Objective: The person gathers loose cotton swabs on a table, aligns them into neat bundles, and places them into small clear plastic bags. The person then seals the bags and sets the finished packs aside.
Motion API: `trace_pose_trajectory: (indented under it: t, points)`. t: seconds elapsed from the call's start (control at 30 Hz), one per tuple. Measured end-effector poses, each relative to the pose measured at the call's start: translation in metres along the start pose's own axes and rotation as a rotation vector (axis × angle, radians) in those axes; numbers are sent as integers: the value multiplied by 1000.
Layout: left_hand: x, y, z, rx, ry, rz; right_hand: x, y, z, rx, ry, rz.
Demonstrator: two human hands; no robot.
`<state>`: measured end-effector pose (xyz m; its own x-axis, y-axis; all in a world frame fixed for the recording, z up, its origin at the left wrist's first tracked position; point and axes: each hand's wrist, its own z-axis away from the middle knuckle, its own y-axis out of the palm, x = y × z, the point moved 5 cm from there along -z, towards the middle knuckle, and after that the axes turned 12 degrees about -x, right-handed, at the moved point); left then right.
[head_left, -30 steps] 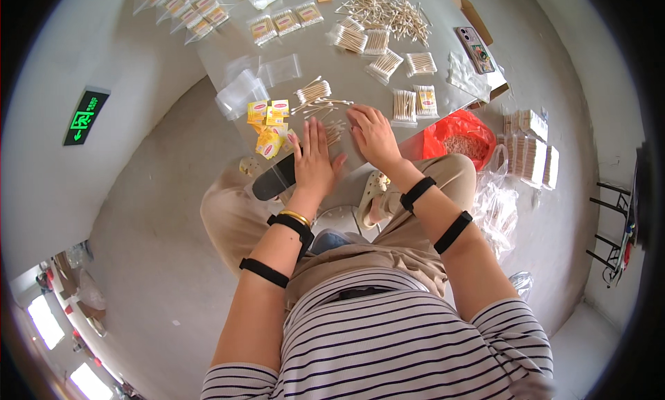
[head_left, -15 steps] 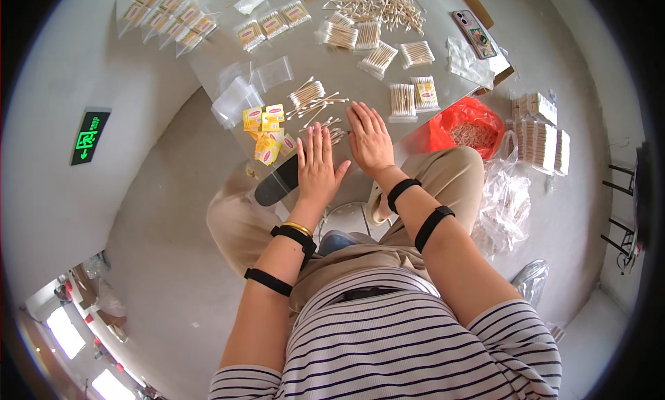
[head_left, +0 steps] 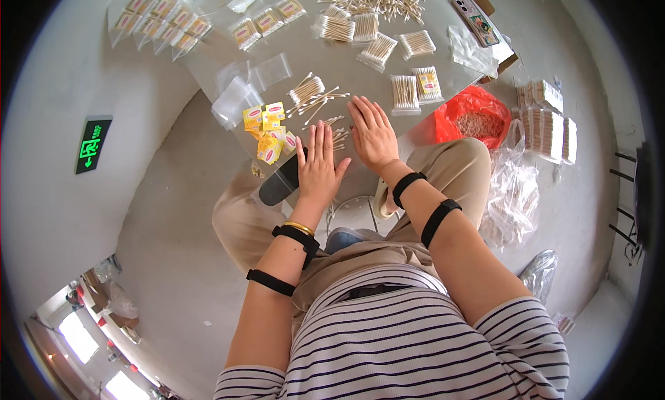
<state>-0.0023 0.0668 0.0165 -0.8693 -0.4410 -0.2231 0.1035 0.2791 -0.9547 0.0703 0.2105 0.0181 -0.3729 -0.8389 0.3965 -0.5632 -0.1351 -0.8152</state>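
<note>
My left hand (head_left: 318,166) lies palm down with fingers stretched out at the table's near edge, its fingertips beside some loose cotton swabs (head_left: 339,138). My right hand (head_left: 375,135) is also flat, fingers extended and nothing in it, to the right of those swabs. Just beyond both hands is a small bundle of cotton swabs (head_left: 306,89) with several scattered ones beside it. Yellow printed cards (head_left: 269,148) sit in a loose pile left of my left hand. Empty clear plastic bags (head_left: 237,102) lie behind the cards.
Packed swab bags (head_left: 404,92) and a large loose swab heap (head_left: 374,1) occupy the table's far part. A phone (head_left: 476,20) lies far right. A red bag (head_left: 474,117) of swabs hangs open by the right edge, near stacked packs (head_left: 549,132). More carded packs (head_left: 267,20) are far left.
The view has shifted slightly. Both hands stay flat in nearly the same place, and the swabs, cards and bags on the table have not been moved.
</note>
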Motion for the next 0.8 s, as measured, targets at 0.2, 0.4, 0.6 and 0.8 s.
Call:
trace_pose_trajectory:
  t: [0.2,0.4,0.6,0.8]
  points:
    - [0,-1,16,23,32,4,2,-2,0,-25,13,-43]
    - [-1,-2,0,-13,-15,-40,0,0,0,-21,12,-31]
    - [4,3,-13,-55,-36,-136,0,0,0,-13,17,-34]
    - [-1,2,-8,-15,2,-81,0,0,0,-23,14,-32]
